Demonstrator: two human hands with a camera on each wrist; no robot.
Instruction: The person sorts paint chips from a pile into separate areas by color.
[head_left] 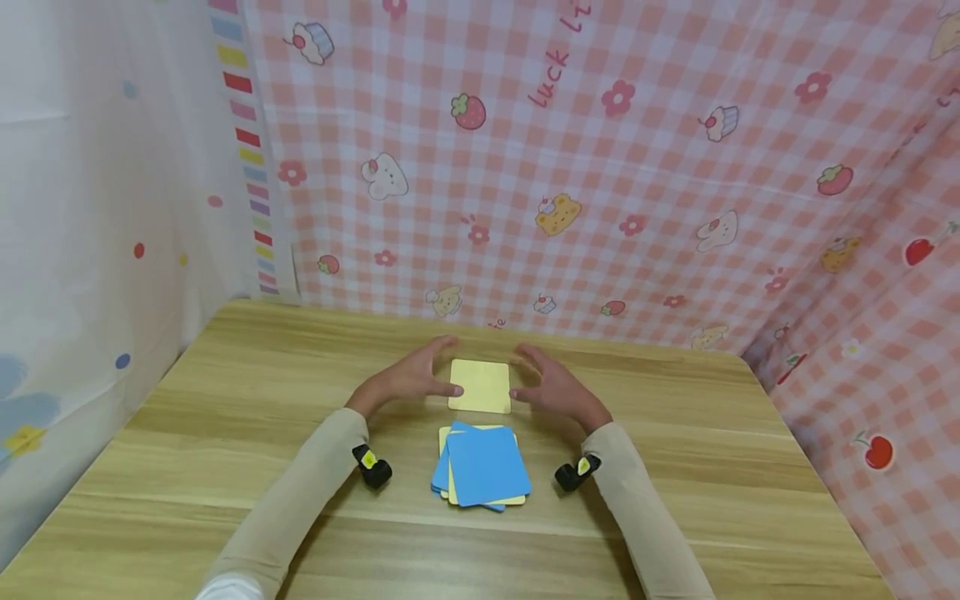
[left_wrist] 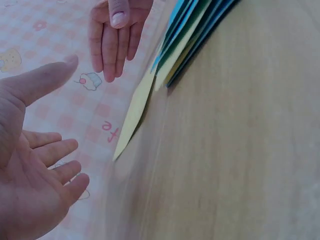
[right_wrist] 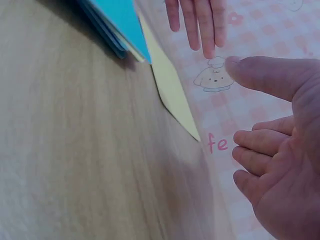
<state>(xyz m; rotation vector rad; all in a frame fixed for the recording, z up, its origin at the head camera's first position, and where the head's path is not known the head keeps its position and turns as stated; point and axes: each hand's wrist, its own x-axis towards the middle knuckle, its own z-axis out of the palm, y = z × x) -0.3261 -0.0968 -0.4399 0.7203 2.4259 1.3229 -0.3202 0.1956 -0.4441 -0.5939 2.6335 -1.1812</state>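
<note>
Two open hands flank a yellow card on the wooden surface.

The left hand (head_left: pixel 408 379) and right hand (head_left: pixel 551 385) sit just beside the yellow card (head_left: pixel 481 386), one on each side, fingers relaxed and apart, each grip holding nothing. Nearer lies a loose stack of blue and yellow cards (head_left: pixel 482 467) between the sleeves.

We look down from the head at the whole table (head_left: pixel 225 433), facing the pink cloth (head_left: pixel 600 167). Our two wrist cameras sit very low and close to the wood, each looking across at the other hand. All three views share the yellow card (head_left: pixel 481 386) and the stack (head_left: pixel 483 467).
</note>
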